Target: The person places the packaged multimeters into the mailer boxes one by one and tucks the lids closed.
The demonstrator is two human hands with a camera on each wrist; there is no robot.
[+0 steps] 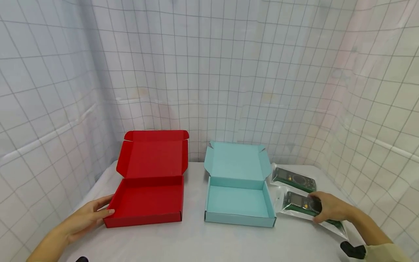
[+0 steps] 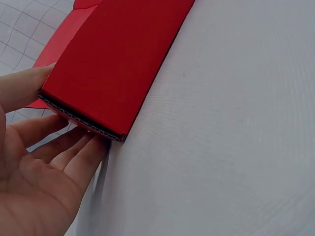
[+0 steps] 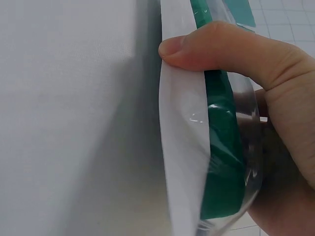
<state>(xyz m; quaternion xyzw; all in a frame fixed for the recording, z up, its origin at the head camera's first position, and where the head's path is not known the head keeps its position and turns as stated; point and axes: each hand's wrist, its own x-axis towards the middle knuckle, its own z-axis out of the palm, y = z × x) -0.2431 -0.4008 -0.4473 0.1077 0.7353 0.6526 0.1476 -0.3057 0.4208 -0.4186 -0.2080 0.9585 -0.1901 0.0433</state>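
Two grips at once, one at each end of the table [image 1: 196, 243].

Left hand [image 1: 86, 214]: closed on the near left corner of the red box [image 1: 144, 220]. Thumb over the rim of the side wall, fingers along the outside and partly low. Looks like a steadying pinch; the thin wall gives thumb and fingers something to meet across. Cannot tell whether that corner is raised.

Right hand [image 1: 330, 207]: gripping the near meter [image 1: 298, 202], which lies right of the light blue box [image 1: 239, 219] in a clear bag [image 1: 280, 198]. Fingers over its top and far side; thumb on the near side, pressed to the bag's white backing [image 3: 184, 123]. Held round the solid body, probably because the loose plastic ends offer little purchase. Cannot tell if it is off the table.

Far meter [image 1: 294, 178]: also bagged, just behind the near one at much the same slant, untouched.

Boxes stand side by side, a gap between. Red lid [image 1: 157, 158] and blue lid [image 1: 239, 160] both lean back on the far side, which leaves the trays facing up and reachable from the near side.

Grid-patterned sheet [image 1: 212, 72] hangs behind, likely a plain screen.
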